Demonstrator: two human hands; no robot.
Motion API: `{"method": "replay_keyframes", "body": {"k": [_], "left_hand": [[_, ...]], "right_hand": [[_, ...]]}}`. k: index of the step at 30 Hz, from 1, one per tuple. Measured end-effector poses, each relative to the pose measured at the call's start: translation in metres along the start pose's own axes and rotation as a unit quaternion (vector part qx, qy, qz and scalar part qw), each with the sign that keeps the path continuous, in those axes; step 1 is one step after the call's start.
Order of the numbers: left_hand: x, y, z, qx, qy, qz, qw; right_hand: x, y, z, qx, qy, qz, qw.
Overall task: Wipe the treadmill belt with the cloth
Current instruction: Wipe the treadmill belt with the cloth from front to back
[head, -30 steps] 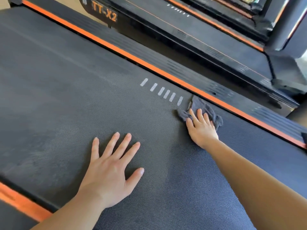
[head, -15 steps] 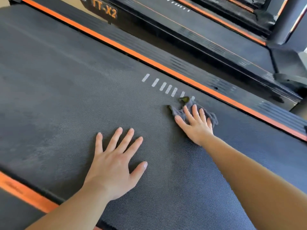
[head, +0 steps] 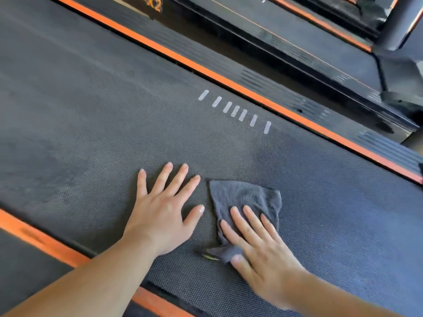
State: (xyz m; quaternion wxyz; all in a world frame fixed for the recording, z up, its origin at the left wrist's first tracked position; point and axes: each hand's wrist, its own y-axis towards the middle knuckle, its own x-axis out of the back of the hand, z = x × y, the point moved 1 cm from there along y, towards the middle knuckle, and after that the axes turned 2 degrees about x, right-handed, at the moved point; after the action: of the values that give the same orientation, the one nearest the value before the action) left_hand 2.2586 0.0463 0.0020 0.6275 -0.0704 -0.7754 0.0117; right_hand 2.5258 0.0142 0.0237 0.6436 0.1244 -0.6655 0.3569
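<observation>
The dark textured treadmill belt (head: 96, 124) fills most of the view, with a row of white dashes (head: 235, 110) printed near its far edge. A small dark grey cloth (head: 247, 197) lies flat on the belt near the front edge. My right hand (head: 258, 245) presses on the cloth's near half with straight fingers, and the thumb lies over a bunched corner of the cloth. My left hand (head: 164, 211) rests flat on the bare belt just left of the cloth, fingers spread.
Orange side rails (head: 229, 83) run along the belt's far edge, and another orange rail (head: 45, 243) along the near edge. A second treadmill (head: 309, 42) stands parallel beyond, with a dark upright post (head: 402, 24) at the top right.
My right hand has dragged the cloth from beside the white dashes at the far rail back toward me, and it is now next to my left hand. The left hand has stayed flat on the belt.
</observation>
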Motion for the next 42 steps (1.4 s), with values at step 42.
{"method": "replay_keyframes", "body": {"k": [42], "left_hand": [[-0.005, -0.002, 0.003, -0.019, -0.015, -0.016, 1.0]], "right_hand": [[0.01, 0.004, 0.002, -0.423, 0.171, -0.029, 0.889]]}}
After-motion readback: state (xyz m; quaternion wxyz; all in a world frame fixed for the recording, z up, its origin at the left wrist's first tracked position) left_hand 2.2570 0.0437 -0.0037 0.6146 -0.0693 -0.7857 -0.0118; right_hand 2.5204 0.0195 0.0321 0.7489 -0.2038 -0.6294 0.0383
